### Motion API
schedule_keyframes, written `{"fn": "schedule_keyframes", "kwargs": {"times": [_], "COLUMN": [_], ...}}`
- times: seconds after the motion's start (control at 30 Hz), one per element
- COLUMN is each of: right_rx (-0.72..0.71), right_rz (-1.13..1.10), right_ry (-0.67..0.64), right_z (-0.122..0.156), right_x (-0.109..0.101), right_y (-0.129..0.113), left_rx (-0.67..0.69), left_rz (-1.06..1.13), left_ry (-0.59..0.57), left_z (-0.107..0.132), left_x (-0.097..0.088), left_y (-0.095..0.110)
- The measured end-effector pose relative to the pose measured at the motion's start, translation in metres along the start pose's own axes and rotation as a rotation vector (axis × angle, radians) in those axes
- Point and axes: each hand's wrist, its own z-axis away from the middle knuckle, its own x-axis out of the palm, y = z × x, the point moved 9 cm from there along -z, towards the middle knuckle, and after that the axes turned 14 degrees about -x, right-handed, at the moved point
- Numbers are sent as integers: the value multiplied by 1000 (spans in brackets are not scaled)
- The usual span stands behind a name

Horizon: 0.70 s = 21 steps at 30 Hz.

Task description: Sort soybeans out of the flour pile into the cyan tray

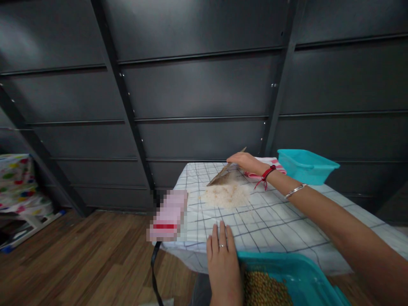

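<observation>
My right hand grips a thin, flat brownish piece of cardboard, tilted with its lower edge on the table. Just in front of that edge spreads a loose heap of pale, rice-like grains. My left hand lies flat at the table's near edge, fingers stretched out and holding nothing. Close to its right side is a turquoise bin with brownish-green grains or beans in it; part of this bin is cut off by the frame.
A checked white cloth covers the table. At the back right stands a second turquoise bin, near a folded red-and-white striped cloth. A blurred pink item with a black strap sits at the left edge. Dark wall panels rise behind.
</observation>
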Motion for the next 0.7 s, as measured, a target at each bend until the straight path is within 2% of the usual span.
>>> {"fn": "schedule_keyframes", "kwargs": {"times": [0.17,0.3,0.47,0.7], "right_rx": [24,43,-20,-80], "right_rz": [25,42,29,17], "right_ry": [62,93,72,63], "right_z": [8,-7,-24,-6], "right_x": [-9,3,17,-4], "right_y": [5,-2,-20,-13], "left_rx": [26,24,19,6], "left_rz": [-16,-26,-35,-11], "left_ry": [-18,-16,-48,-44], "left_z": [-2,-4,-4,-4], "left_x": [-10,-11,-9,-10], "left_y": [2,1,2,2]}}
